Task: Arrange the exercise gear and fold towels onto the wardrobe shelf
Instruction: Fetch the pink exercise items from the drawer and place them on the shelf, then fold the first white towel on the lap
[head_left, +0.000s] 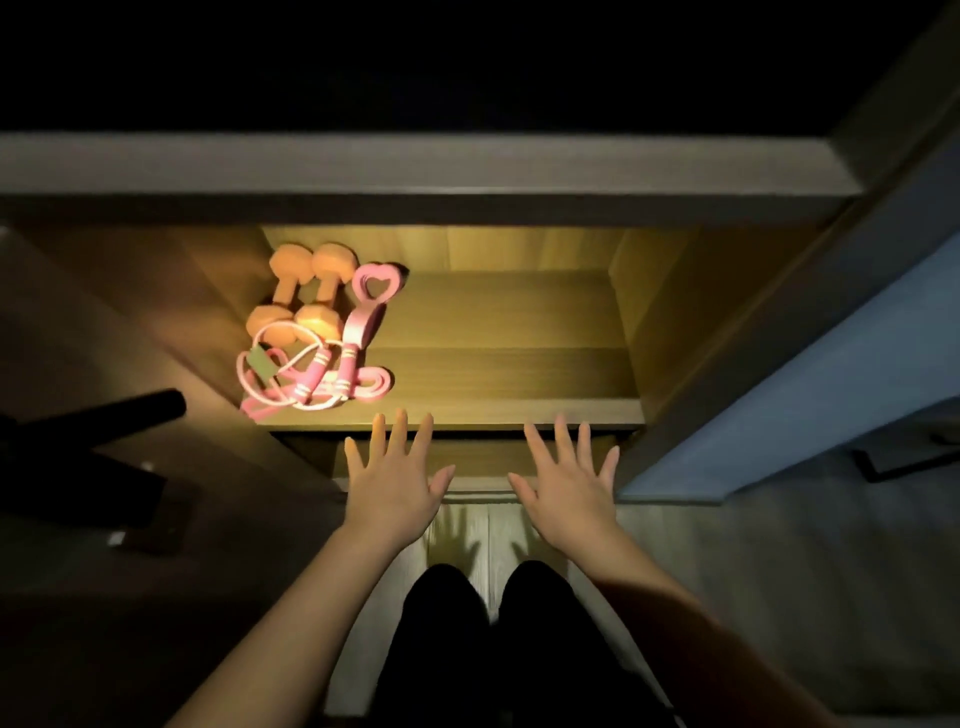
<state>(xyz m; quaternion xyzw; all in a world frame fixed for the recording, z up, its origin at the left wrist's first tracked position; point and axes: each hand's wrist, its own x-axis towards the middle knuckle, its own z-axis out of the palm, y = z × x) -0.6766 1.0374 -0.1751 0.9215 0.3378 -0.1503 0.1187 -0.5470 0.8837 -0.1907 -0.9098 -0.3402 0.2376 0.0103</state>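
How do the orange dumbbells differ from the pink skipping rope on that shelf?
The dumbbells are orange; the skipping rope is pink. The dumbbells are two rigid pieces lying side by side; the skipping rope is a loose tangle of cord with striped handles. The dumbbells lie farther back, the skipping rope nearer the front edge. Both are on the left side of the shelf.
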